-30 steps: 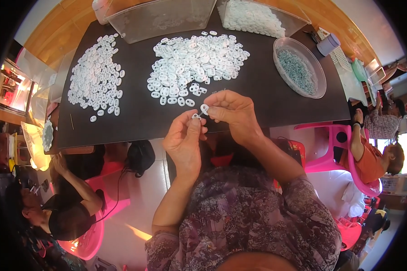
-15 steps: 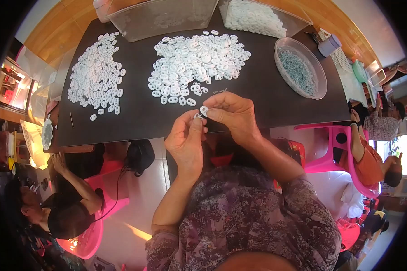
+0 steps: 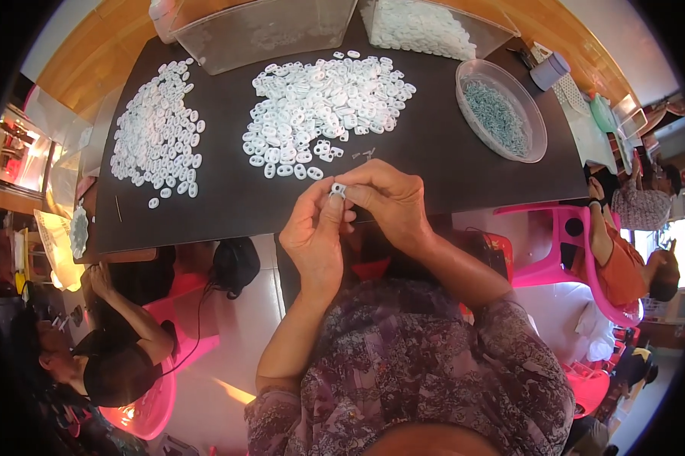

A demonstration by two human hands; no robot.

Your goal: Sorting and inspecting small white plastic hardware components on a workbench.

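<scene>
My left hand (image 3: pixel 312 235) is closed, its thumb and forefinger pinching a small white plastic piece (image 3: pixel 338 190) with holes. My right hand (image 3: pixel 394 204) closes on the same spot from the right, its fingertips pressed against the white piece. Fingers hide part of it, so I cannot tell whether it is one part or two put together. Just beyond my hands lies a large pile of white two-holed oval pieces (image 3: pixel 327 99). A few small metal bits (image 3: pixel 364 153) rest on the dark table beside my right hand.
Another pile of white oval pieces (image 3: pixel 156 129) is at the left. A round clear tub (image 3: pixel 540 144) at the right holds many tiny metal parts (image 3: pixel 496 115). Two clear bins (image 3: pixel 263 38) stand along the back, near a grey-purple cup (image 3: pixel 550 71). People sit on both sides.
The white piece at my right fingertips has come together with the one in my left hand. My head view has shifted slightly, moving the table a little in the picture.
</scene>
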